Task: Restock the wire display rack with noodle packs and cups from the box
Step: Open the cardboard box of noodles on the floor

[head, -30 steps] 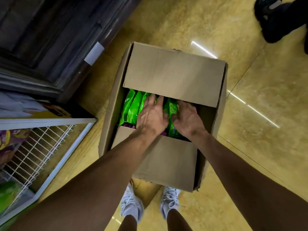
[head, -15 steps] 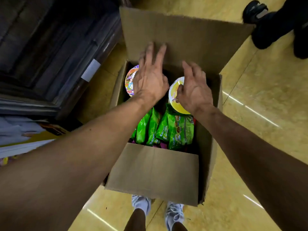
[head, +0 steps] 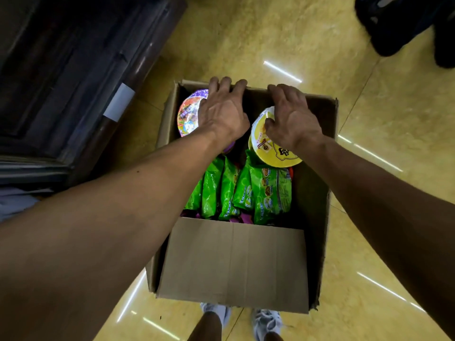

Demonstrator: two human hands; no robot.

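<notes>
An open cardboard box (head: 234,267) stands on the floor below me. Inside, several green noodle packs (head: 266,193) stand on edge, with purple packs under them. At the far end lie a purple-lidded noodle cup (head: 188,116) and a yellow-lidded cup (head: 273,153). My left hand (head: 221,116) is above the purple cup, its fingers curled over the box's far edge. My right hand (head: 290,121) is above the yellow cup, its fingers also hooked over that edge. The far flap is out of sight behind the box. The wire rack is not in view.
A dark wooden cabinet (head: 73,70) with a white label stands at the left, close to the box. Another person's black shoes (head: 398,23) are at the top right. My own white shoes (head: 266,321) touch the box's near side. Glossy yellow floor tiles surround it.
The far flap, which covered the box and then stood upright, is now folded back out of sight. Both hands moved from the green packs to the far edge, uncovering the two cups.
</notes>
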